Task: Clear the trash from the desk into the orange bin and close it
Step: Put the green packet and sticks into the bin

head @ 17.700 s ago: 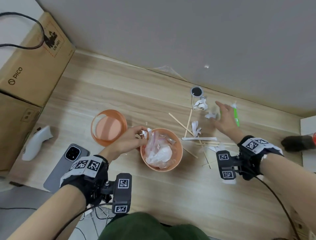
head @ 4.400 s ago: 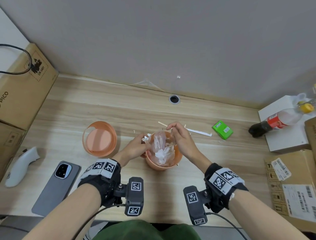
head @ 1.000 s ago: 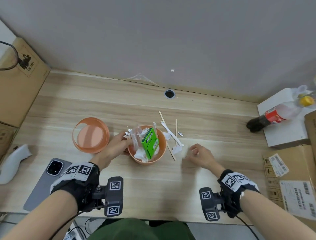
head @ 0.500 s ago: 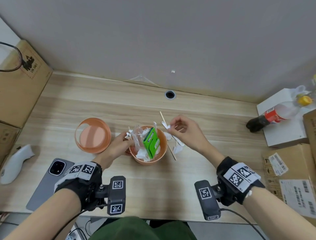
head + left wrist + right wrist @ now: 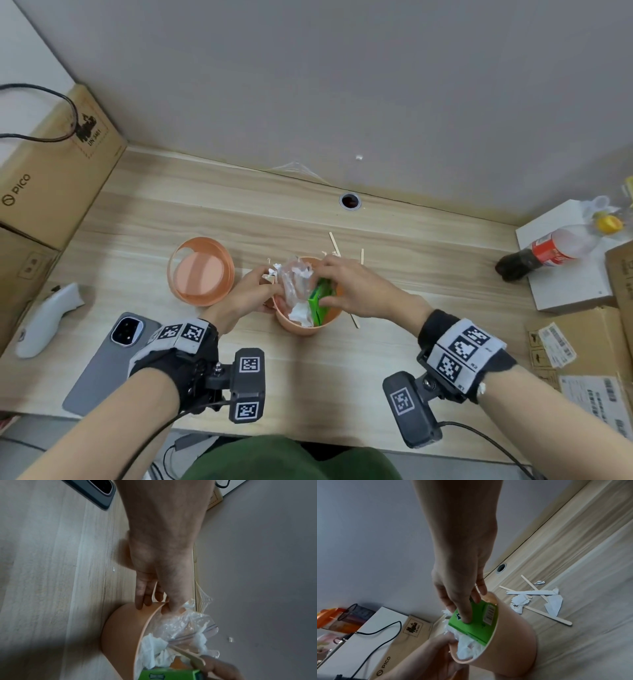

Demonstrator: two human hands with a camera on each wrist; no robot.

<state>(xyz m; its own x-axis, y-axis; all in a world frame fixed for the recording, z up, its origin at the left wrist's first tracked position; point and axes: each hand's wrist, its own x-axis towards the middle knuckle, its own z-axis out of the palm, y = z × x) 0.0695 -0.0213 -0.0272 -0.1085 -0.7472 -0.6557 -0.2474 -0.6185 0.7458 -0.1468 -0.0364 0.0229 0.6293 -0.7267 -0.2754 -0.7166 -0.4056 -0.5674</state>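
Observation:
The orange bin (image 5: 305,327) stands open at mid-desk, stuffed with a clear plastic bag (image 5: 295,278), white tissue (image 5: 301,312) and a green box (image 5: 321,303). My left hand (image 5: 270,297) grips the bin's left rim (image 5: 150,618), thumb inside and fingers on the outer wall. My right hand (image 5: 321,289) reaches into the bin, and its straight fingers (image 5: 467,619) press on the green box (image 5: 476,623). A wooden stick (image 5: 188,655) lies in the bin beside them. The orange lid (image 5: 202,270) lies left of the bin. Wooden sticks (image 5: 547,614), a paper strip (image 5: 532,592) and crumpled paper (image 5: 520,600) lie right of the bin.
A phone (image 5: 102,363) and a white controller (image 5: 44,318) lie at front left, under a cardboard box (image 5: 58,164). A cola bottle (image 5: 544,250) lies on a white box (image 5: 565,284) at right, with more cardboard (image 5: 582,359) below. A cable hole (image 5: 350,201) sits by the wall.
My right hand has come from the scraps on the right to above the bin and now presses on the green box. The left hand has kept hold of the rim.

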